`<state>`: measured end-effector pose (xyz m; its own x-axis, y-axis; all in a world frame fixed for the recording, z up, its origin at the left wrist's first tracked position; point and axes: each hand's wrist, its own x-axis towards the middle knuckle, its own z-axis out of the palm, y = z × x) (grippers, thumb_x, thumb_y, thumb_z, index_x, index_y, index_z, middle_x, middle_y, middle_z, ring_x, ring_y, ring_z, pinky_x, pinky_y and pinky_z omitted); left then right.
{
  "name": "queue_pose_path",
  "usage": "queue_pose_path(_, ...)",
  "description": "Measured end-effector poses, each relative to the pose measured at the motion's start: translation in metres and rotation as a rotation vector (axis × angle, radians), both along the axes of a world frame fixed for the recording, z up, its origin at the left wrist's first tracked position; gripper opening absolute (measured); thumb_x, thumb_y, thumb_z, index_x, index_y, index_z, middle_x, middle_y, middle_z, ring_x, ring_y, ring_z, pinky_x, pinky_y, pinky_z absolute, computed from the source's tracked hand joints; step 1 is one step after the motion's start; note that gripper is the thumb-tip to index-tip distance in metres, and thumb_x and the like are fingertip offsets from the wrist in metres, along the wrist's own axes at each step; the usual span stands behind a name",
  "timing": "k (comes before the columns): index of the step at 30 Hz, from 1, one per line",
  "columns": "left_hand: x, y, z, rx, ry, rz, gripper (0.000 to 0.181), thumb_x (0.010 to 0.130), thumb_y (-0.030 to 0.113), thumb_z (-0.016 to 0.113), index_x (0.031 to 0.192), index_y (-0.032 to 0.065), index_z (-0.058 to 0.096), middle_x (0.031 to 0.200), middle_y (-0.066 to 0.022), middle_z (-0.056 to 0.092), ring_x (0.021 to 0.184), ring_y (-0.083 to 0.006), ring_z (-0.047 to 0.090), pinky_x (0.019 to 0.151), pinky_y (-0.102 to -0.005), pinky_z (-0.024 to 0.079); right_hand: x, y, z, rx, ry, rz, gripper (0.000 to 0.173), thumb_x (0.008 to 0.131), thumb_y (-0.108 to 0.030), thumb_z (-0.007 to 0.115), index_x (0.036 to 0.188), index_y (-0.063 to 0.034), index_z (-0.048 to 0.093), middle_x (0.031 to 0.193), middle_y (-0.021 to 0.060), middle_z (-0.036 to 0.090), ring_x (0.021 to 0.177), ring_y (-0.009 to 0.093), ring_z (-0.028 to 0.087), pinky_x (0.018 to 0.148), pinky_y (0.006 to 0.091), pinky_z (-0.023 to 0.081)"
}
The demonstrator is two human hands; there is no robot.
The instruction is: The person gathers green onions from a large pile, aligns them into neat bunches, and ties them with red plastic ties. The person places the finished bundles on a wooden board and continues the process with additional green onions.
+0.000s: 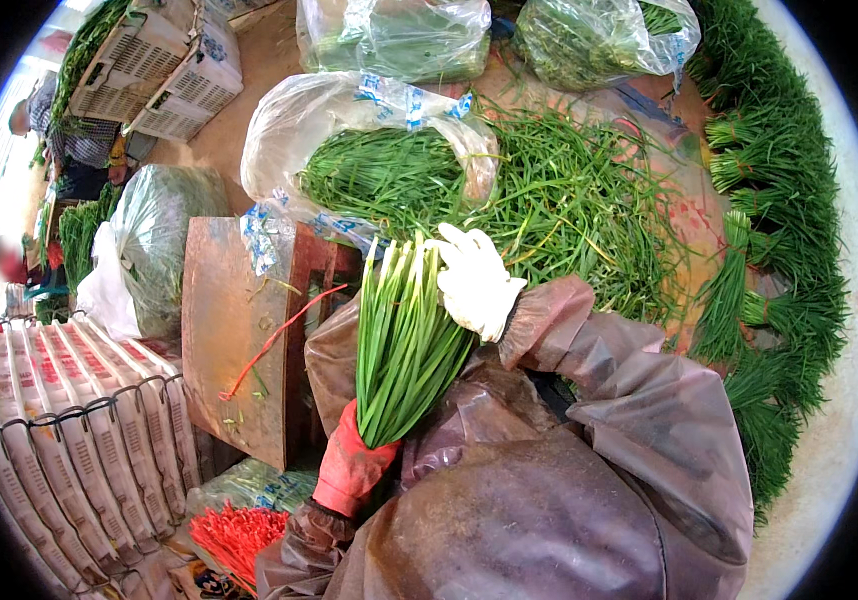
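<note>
My left hand (pixel 355 463), in a red glove, is closed around the lower, leafy end of a bunch of green Chinese chives (pixel 403 345). My right hand (pixel 478 281), in a white glove, lies against the right side of the bunch near its pale stem ends, its fingers partly spread. Beyond the hands, an open clear plastic bag (pixel 271 142) holds more chives, and a loose heap of leaves (pixel 571 202) lies right of it. A red tie strip (pixel 279 341) rests on a wooden board (pixel 230 315) left of the bunch.
Tied chive bunches (pixel 781 247) line the right side. Filled plastic bags (pixel 391 45) lie at the top. White plastic crates (pixel 189 82) stand upper left, near a person (pixel 84 127). A strapped stack (pixel 84 427) and a bundle of red strips (pixel 238 536) are lower left.
</note>
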<state>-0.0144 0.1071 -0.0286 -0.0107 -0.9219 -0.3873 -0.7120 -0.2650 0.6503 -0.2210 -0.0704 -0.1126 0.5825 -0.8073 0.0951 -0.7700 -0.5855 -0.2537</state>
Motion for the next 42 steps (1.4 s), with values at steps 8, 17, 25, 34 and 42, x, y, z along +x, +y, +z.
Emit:
queue_pose_path(8, 0.008, 0.010, -0.019, 0.038, -0.049, 0.057, 0.050, 0.074, 0.014, 0.066, 0.119, 0.0028, 0.046, 0.101, -0.0157, 0.062, 0.094, -0.0327, 0.061, 0.079, -0.0371, 0.048, -0.029, -0.040, -0.019, -0.066, 0.119, -0.060, 0.009, 0.069, -0.020, 0.056, 0.069, -0.0166, 0.064, 0.085, -0.0006, 0.064, 0.085, 0.018, 0.057, 0.067, 0.0381, 0.045)
queue_pose_path(17, 0.024, 0.022, -0.023, 0.026, 0.054, 0.077, 0.051, 0.070, 0.008, 0.066, 0.118, 0.0044, 0.047, 0.099, -0.0120, 0.064, 0.092, -0.0270, 0.063, 0.078, -0.0331, 0.048, -0.271, -0.096, -0.053, 0.548, 0.655, -0.667, 0.037, 0.077, -0.038, 0.064, 0.099, -0.0081, 0.067, 0.096, 0.0161, 0.065, 0.093, 0.035, 0.061, 0.083, 0.0422, 0.049)
queue_pose_path(25, 0.018, 0.015, -0.019, 0.127, 0.171, 0.127, 0.056, 0.069, 0.008, 0.065, 0.122, 0.0073, 0.046, 0.098, -0.0116, 0.065, 0.095, -0.0283, 0.062, 0.079, -0.0332, 0.048, -0.054, -0.053, -0.003, 1.078, -0.696, -0.005, 0.077, 0.073, -0.027, 0.073, 0.137, -0.0099, 0.034, 0.134, 0.0173, 0.045, 0.121, 0.032, 0.045, 0.099, 0.0428, 0.038)
queue_pose_path(34, 0.012, 0.009, -0.012, 0.134, -0.014, 0.020, 0.058, 0.069, 0.008, 0.063, 0.124, 0.0090, 0.045, 0.100, -0.0150, 0.064, 0.095, -0.0326, 0.061, 0.078, -0.0365, 0.048, -0.128, -0.097, -0.054, 0.406, -0.128, 0.063, 0.019, 0.083, -0.020, 0.048, 0.089, -0.0096, 0.063, 0.087, 0.0109, 0.064, 0.079, 0.031, 0.061, 0.071, 0.0371, 0.050)
queue_pose_path(42, 0.013, 0.017, -0.022, 0.002, -0.126, -0.052, 0.059, 0.070, 0.011, 0.061, 0.125, 0.0100, 0.040, 0.093, -0.0192, 0.063, 0.087, -0.0396, 0.060, 0.072, -0.0443, 0.049, -0.045, -0.023, 0.059, -0.003, -0.349, 0.011, 0.039, 0.069, -0.038, 0.069, 0.090, -0.0047, 0.066, 0.117, 0.0133, 0.055, 0.114, 0.034, 0.046, 0.096, 0.0411, 0.039)
